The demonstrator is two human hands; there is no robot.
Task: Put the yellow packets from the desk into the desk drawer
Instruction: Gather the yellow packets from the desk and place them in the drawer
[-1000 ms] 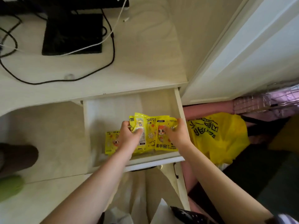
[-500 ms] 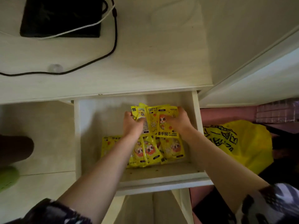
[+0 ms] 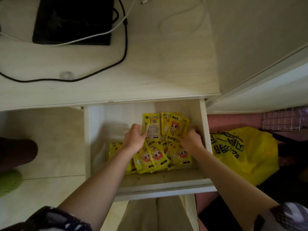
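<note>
Nearly done, by the look of it: no yellow packets visible on the desk (image 3: 150, 72), only a black slab (image 3: 71, 22), a black cable (image 3: 123, 52), a white cable (image 3: 100, 33) and a small clear disc (image 3: 66, 75). Open drawer (image 3: 204, 130) already holding a loose heap of packets (image 3: 156, 155) toward its front, overlapping, some tilted. A second batch (image 3: 166, 127) farther back, fanned, held between both hands. Left hand (image 3: 135, 140) pinching the batch's left edge, thumb over a packet showing its printed back. Right hand (image 3: 191, 139) curled round the batch's right edge, fingers blurred, grip judged rather than plainly seen. Still left, presumably: laying this batch down, letting go, perhaps closing the drawer. Packets flat, rectangular, glossy film, crimped seams, cartoon face in orange on the front; slippery and apt to slide over one another. Drawer and desk pale wood-grain laminate, smooth, hard-edged, small screw heads along the drawer's front board. Beside the drawer on the right, a crinkled yellow plastic bag (image 3: 241, 152) with black lettering, and a wire grid (image 3: 283, 120) above it.
</note>
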